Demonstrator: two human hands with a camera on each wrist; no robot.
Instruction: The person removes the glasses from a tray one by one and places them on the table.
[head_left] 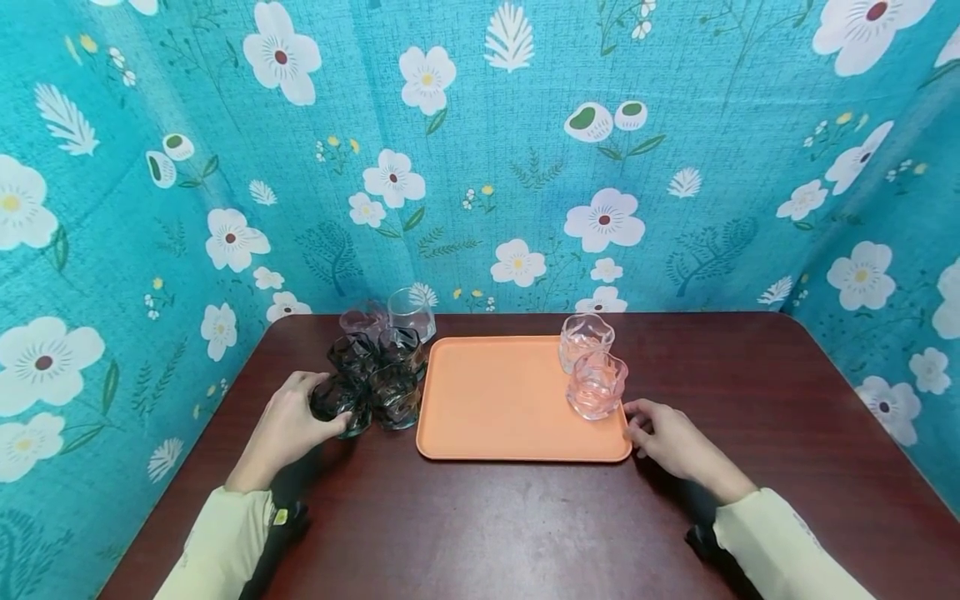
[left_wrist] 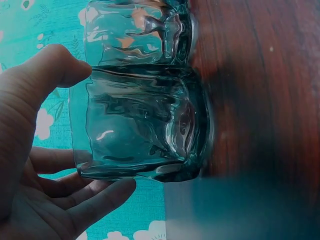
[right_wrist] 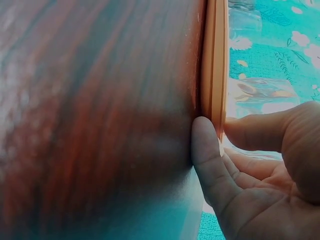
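My left hand (head_left: 296, 425) grips a dark smoky glass (left_wrist: 140, 125) at the left, thumb on one side of its rim and fingers on the other. This glass stands upright on the table, close beside another dark glass (head_left: 395, 400). Two more dark glasses, one to the left (head_left: 352, 354) and one to the right (head_left: 401, 346), stand just behind. At the middle of the table lies an orange tray (head_left: 487, 400). With thumb and index finger, my right hand (head_left: 667, 437) pinches the tray's right edge near its front corner. Two clear wavy glasses, the nearer (head_left: 597, 387) and the farther (head_left: 585, 333), stand on the tray's right side.
Behind the dark glasses stand a clear glass (head_left: 411, 312) and a faintly purple glass (head_left: 365, 317). The brown wooden table (head_left: 517, 533) ends at the back against a blue floral curtain (head_left: 465, 167), which also hangs along both sides.
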